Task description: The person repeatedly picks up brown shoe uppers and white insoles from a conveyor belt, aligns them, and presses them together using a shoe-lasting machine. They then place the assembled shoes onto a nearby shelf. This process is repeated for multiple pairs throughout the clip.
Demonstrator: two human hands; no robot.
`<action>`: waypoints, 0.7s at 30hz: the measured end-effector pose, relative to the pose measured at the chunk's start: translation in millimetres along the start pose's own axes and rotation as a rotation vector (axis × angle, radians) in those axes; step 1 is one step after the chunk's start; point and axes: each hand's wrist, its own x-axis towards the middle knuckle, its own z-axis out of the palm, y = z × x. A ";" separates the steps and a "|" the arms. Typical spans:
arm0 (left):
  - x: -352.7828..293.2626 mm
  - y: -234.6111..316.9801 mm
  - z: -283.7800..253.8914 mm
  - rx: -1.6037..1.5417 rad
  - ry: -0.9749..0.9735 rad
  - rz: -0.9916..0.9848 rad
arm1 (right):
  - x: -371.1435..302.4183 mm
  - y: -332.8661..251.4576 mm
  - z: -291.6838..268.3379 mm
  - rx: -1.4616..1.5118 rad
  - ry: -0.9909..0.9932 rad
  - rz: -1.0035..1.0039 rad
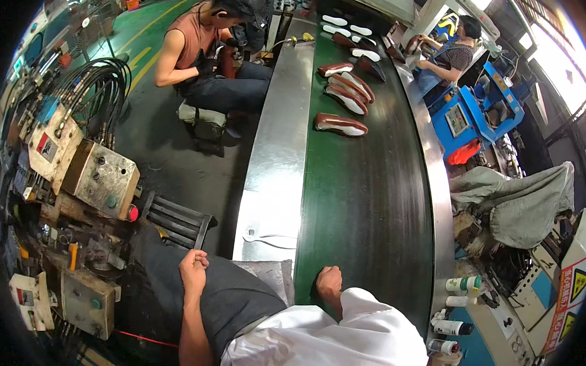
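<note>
A white fabric shirt (pixel 371 340) lies nearest; left hand (pixel 194 270) curled beside dark-grey cloth trousers (pixel 236 292), right hand (pixel 330 281) fisted at the flat green conveyor belt (pixel 383 206); neither visibly holding anything; brown-and-white shoes (pixel 340 122) lie farther along it, untouched by either; how much is finished, I cannot tell.

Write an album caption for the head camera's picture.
Brown shoes on a green belt, beyond a curled right hand; the left hand is curled beside dark trousers.
</note>
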 end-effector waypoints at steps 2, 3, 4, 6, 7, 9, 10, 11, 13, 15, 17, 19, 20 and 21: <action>-0.8 0.3 -4.2 0.035 0.000 -0.002 | -13.8 -0.4 -3.9 0.027 0.021 -0.020; -2.0 1.6 4.9 0.039 0.001 -0.021 | -8.0 4.8 -8.6 0.020 0.020 -0.032; -3.0 3.5 13.8 0.043 0.003 -0.039 | -1.8 10.5 -12.3 0.014 0.017 -0.044; 0.2 2.5 23.1 0.071 0.003 -0.030 | 5.4 15.8 -12.8 0.021 0.023 -0.057; 2.8 -0.7 22.5 0.092 0.000 -0.002 | 6.4 15.5 -10.0 0.034 0.033 -0.059; 8.0 -1.7 22.3 0.128 -0.012 0.039 | 14.5 16.6 -0.5 0.087 0.038 -0.076; 7.2 -3.2 22.0 0.141 -0.023 0.047 | 24.9 21.9 5.6 0.122 0.033 -0.090; 7.0 -4.6 22.2 0.154 -0.034 0.054 | 34.2 28.5 11.2 0.156 0.028 -0.103; 15.2 -2.8 18.0 0.212 -0.088 0.061 | 59.1 5.5 11.3 0.279 0.054 -0.199; 17.1 -2.0 17.6 0.250 -0.154 0.032 | 109.5 -21.2 16.8 0.287 0.115 -0.346; 22.3 -1.4 20.9 0.265 -0.230 -0.005 | 167.5 -63.0 6.5 0.340 0.160 -0.520; 33.8 1.8 29.2 0.290 -0.298 -0.054 | 238.3 -95.5 -7.7 0.273 0.293 -0.702; 35.3 0.1 30.6 0.276 -0.284 -0.078 | 268.4 -120.8 -21.6 0.217 0.292 -0.750; 40.3 -0.8 35.2 0.257 -0.284 -0.095 | 305.1 -139.0 -36.4 0.163 0.319 -0.763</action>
